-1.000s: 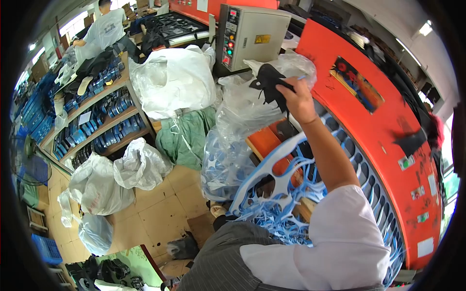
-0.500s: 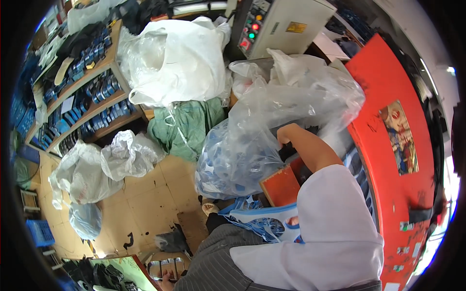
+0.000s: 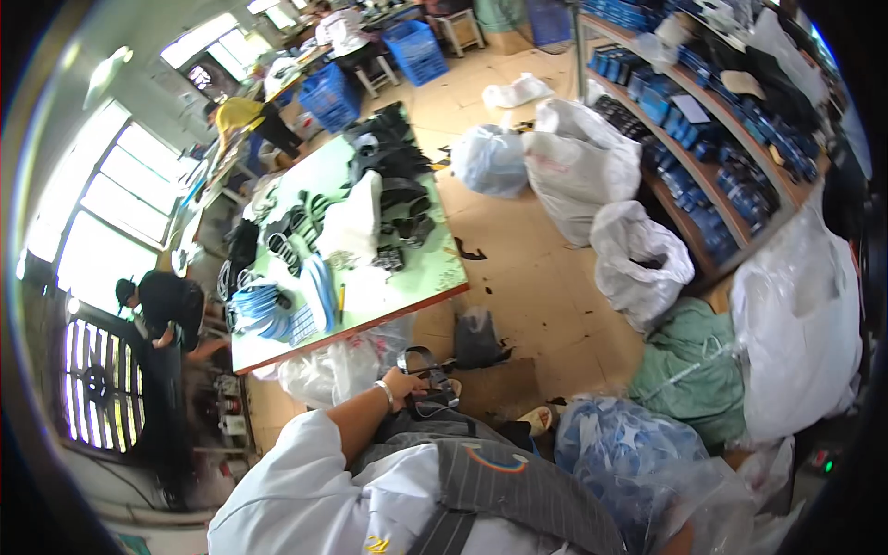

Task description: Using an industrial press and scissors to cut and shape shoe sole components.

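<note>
My left hand (image 3: 400, 384) is closed around a dark metal cutting die (image 3: 422, 366), an open frame with thin walls, held just past my striped apron. It hangs near the front edge of a green-topped table (image 3: 430, 268). A white sleeve covers my left upper arm, and a band circles the wrist. At the lower right, a bit of skin shows by the clear plastic bag (image 3: 638, 462) of blue-and-white pieces; my right hand itself cannot be seen. Dark straps, a white cloth (image 3: 356, 222) and light blue coiled strips (image 3: 262, 313) lie on the table.
Shelves (image 3: 717, 171) of blue-edged dies stand at the right. White sacks (image 3: 583, 166), a green sack (image 3: 689, 370) and a big white bag (image 3: 795, 324) sit on the floor before them. Blue crates (image 3: 414, 53) stand far off. People (image 3: 242, 118) work at the back and left.
My view has swung left, from the red machine and plastic bags to the green table. My left hand, still on the die, now shows more fully; my right hand has left the view.
</note>
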